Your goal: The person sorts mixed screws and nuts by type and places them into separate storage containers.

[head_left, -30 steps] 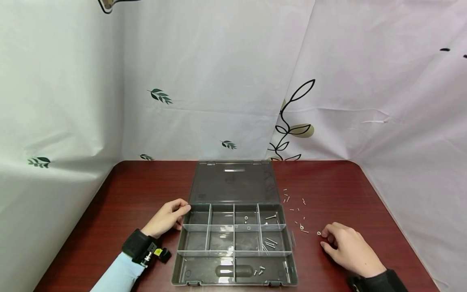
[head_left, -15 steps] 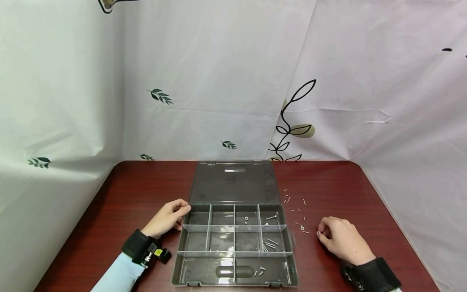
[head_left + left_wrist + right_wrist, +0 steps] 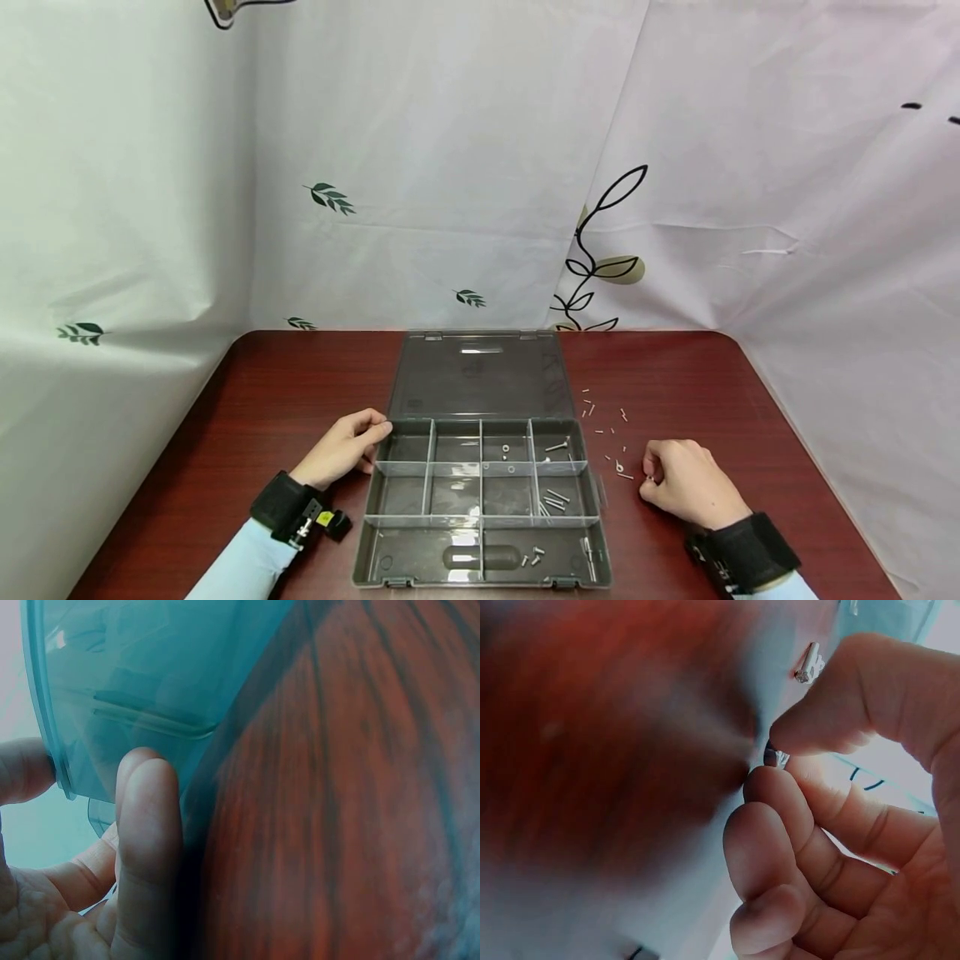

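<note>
My left hand (image 3: 341,450) holds the upper left corner of a grey see-through compartment box (image 3: 381,492). In the left wrist view the thumb lies over the rim and the fingers (image 3: 150,817) press the outer wall. On the right of the box, my right hand (image 3: 693,482) is low over the table. Its thumb and index finger pinch a small metal nut (image 3: 777,756), mostly hidden by the fingertips. Screws (image 3: 555,502) and nuts (image 3: 506,448) lie in several compartments on the box's right side.
The box's lid (image 3: 483,375) lies folded back behind it. Several small screws (image 3: 600,431) are scattered on the red-brown table (image 3: 300,375) between box and right hand, with a washer-like ring (image 3: 619,467) among them. A white curtain (image 3: 450,167) surrounds the table.
The nut that lay on the table by my right fingertips is now pinched in them. That hand has moved left, towards the box. My left hand has stayed at the corner.
</note>
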`<state>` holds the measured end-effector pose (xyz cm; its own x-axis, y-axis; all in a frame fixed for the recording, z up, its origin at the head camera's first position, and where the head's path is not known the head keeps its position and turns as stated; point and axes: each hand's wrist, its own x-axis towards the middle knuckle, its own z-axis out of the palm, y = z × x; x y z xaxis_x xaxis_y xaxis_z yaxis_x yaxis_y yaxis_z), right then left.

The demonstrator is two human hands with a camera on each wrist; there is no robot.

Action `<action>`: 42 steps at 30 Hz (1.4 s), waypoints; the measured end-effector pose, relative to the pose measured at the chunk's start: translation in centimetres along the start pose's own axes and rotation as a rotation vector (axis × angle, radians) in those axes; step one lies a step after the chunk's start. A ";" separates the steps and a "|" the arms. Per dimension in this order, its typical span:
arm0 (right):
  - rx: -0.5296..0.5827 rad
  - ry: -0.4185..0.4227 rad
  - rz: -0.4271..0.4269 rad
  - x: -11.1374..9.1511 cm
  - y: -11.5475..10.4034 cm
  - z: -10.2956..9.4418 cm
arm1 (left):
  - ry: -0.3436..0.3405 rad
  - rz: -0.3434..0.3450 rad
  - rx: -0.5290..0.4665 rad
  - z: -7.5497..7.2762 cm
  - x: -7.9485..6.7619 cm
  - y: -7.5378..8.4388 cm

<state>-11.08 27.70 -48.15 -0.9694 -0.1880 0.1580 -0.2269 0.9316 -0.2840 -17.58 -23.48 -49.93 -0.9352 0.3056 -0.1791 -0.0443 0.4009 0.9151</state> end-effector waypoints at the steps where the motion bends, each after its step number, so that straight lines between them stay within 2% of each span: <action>1: -0.002 -0.009 -0.002 0.1 -0.1 0.0 | 0.000 0.000 0.001 0.0 0.0 0.0; 6: -0.010 -0.040 -0.012 0.4 -0.5 0.0 | 0.005 -0.007 -0.001 0.1 -0.1 0.1; 13: -0.001 0.040 -0.038 0.7 -0.7 -0.1 | -0.004 0.000 -0.001 0.0 -0.1 0.3; 20: 0.058 0.185 -0.181 2.6 -3.0 -1.2 | -0.003 -0.002 -0.003 0.0 0.0 0.3; 25: 0.112 0.220 -0.304 4.8 -6.4 -1.9 | -0.006 0.002 0.000 -0.1 -0.2 0.5; 29: 0.135 0.216 -0.388 6.4 -9.3 -2.0 | -0.017 0.021 0.008 -0.1 -0.4 0.5; 35: 0.150 0.186 -0.460 8.0 -13.0 -1.7 | -0.019 0.023 0.006 -0.1 -0.4 0.5; 38: 0.157 0.148 -0.485 8.3 -14.1 -1.6 | -0.021 0.019 0.007 -0.1 -0.3 0.4; 42: 0.135 0.113 -0.491 8.1 -14.5 -1.5 | -0.025 0.022 0.009 -0.2 -0.3 0.4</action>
<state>-15.56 13.16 -41.36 -0.7313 -0.5506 0.4025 -0.6695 0.6924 -0.2691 -17.34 -23.61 -49.44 -0.9269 0.3358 -0.1680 -0.0205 0.4015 0.9156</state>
